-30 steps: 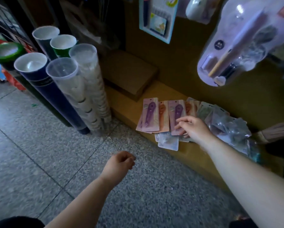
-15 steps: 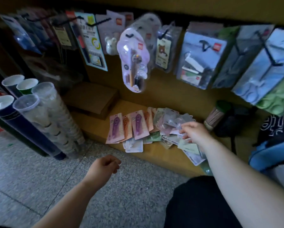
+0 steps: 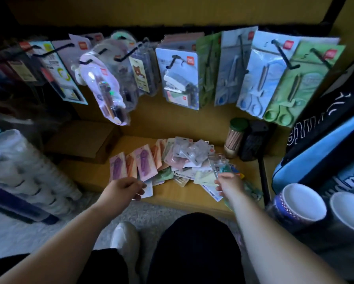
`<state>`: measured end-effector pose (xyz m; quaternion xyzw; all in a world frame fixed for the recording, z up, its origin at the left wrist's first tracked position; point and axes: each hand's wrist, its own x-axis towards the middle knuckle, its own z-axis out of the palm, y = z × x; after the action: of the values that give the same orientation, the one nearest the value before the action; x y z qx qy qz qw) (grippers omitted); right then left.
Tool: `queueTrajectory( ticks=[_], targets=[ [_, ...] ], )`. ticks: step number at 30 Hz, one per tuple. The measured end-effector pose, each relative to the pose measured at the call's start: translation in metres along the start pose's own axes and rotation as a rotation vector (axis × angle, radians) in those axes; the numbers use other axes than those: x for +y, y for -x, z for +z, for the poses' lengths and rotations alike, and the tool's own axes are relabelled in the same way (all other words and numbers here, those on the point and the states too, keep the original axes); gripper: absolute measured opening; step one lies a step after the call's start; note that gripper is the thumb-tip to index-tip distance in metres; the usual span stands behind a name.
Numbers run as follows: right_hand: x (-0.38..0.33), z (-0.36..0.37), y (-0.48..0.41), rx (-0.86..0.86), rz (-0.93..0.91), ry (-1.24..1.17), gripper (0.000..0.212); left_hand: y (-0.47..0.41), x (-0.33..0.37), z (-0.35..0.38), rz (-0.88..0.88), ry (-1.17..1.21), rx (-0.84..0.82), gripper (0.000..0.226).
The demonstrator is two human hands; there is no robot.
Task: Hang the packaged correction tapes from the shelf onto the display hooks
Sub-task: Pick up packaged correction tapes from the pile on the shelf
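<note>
Several packaged correction tapes [image 3: 172, 160] lie fanned in a loose pile on the low wooden shelf [image 3: 182, 199], pink and purple ones at the left, clear and green ones at the right. My right hand [image 3: 230, 184] pinches a clear pack [image 3: 220, 167] at the pile's right end. At the pile's front left edge, over a white pack [image 3: 148, 191], my left hand [image 3: 122, 188] has its fingers curled; whether they hold anything is unclear. Black display hooks [image 3: 174, 59] run along the board above, loaded with scissors, staplers and other packs.
A cardboard box [image 3: 84, 140] sits on the shelf's left. Tall tubes of stacked cups [image 3: 28, 175] lean at the left. A jar of sticks [image 3: 234, 140] and a black mesh holder [image 3: 252, 144] stand behind the pile. A blue bag [image 3: 315, 160] and cups [image 3: 303, 203] crowd the right.
The view has swung right and up, so the hooks now show. My left hand has come forward to the pile. My right hand has moved to the pile's right end and pinched a pack.
</note>
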<state>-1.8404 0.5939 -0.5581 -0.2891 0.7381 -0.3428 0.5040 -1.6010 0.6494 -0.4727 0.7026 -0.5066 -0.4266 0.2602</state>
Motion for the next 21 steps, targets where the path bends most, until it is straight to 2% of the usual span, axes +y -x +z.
queueTrajectory(
  ticks=[9, 13, 16, 21],
  targets=[
    [0.018, 0.003, -0.073, 0.205, 0.041, 0.172, 0.013, -0.117, 0.005, 0.092, 0.012, -0.136, -0.287, 0.030],
    [0.036, 0.006, -0.090, 0.355, 0.134, 0.172, 0.035, -0.143, -0.007, 0.138, -0.012, -0.197, -0.397, 0.024],
    [0.048, 0.004, -0.096, 0.449, 0.177, 0.031, 0.043, -0.149, -0.010, 0.160, -0.042, -0.268, -0.398, 0.031],
    [0.048, 0.003, -0.101, 0.356, 0.244, -0.088, 0.051, -0.155, -0.006, 0.181, -0.093, -0.158, -0.373, 0.042]
  ],
)
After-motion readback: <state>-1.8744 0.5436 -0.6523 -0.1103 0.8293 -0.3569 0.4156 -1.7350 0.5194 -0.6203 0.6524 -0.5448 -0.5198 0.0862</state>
